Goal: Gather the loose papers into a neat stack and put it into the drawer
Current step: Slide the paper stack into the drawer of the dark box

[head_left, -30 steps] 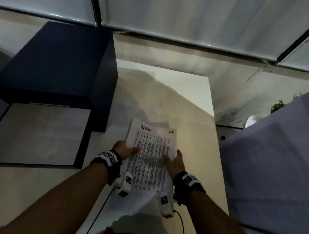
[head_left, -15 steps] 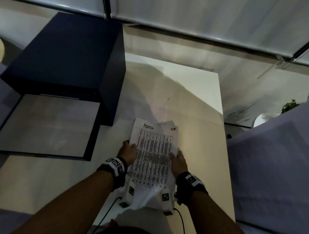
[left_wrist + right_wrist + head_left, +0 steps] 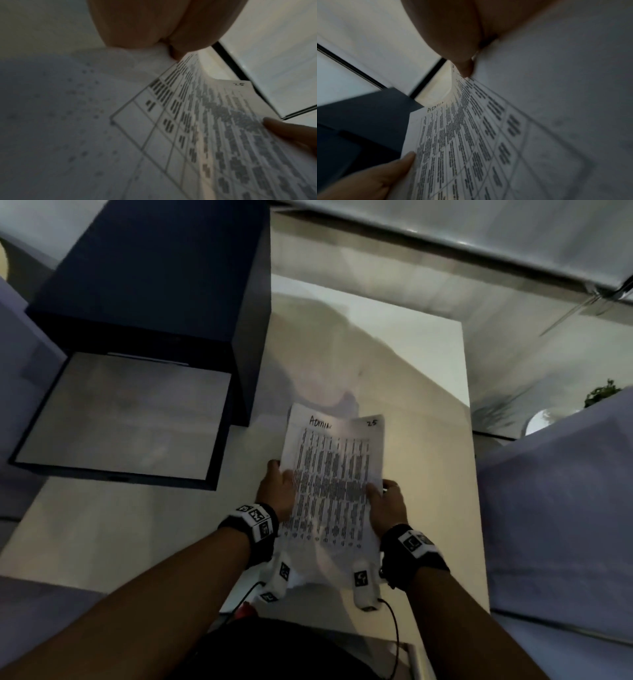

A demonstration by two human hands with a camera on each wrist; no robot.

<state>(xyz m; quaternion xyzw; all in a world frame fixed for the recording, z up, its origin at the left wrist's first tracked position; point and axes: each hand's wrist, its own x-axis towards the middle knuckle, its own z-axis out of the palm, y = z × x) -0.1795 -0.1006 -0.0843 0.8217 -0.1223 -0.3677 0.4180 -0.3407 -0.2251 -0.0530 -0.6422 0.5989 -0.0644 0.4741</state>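
With the dark blue cabinet [image 3: 161,275] at far left and its drawer [image 3: 123,419] pulled out toward me, pale floor showing, I have an open target waiting. It sits well apart from the papers, off to the left of the white table [image 3: 421,392].

Moving right, my left hand [image 3: 279,491] grips the left edge of the paper stack [image 3: 337,481], thumb on the printed face and the other fingers hidden behind the sheets. The left wrist view shows the sheets bowing upward between my two grips, with a lower page fanned out to one side, so I judge the stack is not yet square. The top sheet carries a dense printed table, with "ADMIN" and "25" handwritten at its far end.

Further right, my right hand [image 3: 388,505] clamps the opposite edge the same way, thumb lying on the print.

To do this step well, I would loosen both grips slightly, stand the bundle on its short edge and tap it on the table so the stray pages drop into line. Then I would pinch firmly again and swing left, keeping the stack level. Thin sheets slide easily, so I expect a loose hold could shed the bottom page on the way.
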